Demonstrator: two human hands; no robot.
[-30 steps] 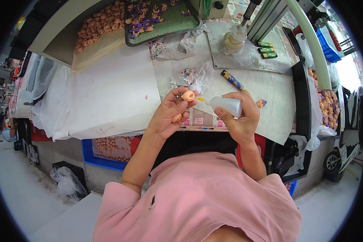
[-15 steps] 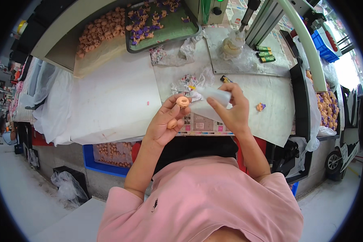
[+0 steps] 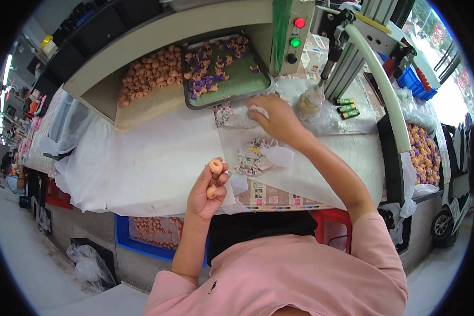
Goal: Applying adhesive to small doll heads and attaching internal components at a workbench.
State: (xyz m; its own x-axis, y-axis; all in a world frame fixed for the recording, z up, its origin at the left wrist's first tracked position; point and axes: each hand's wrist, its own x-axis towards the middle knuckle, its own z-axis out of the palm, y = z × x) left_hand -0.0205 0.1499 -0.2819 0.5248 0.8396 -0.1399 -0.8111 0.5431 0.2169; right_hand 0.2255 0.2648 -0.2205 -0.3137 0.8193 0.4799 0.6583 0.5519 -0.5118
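Doll heads (image 3: 211, 191) in left hand (image 3: 201, 198), well apart from right hand (image 3: 276, 120)

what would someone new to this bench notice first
Probably the heap of peach pieces under the beige housing at upper left, beside a green tray scattered with purple-and-peach parts. The glowing red light and green light at the top also stand out. Nearer the front, the left hand holds two small peach pieces above the bench's front edge.
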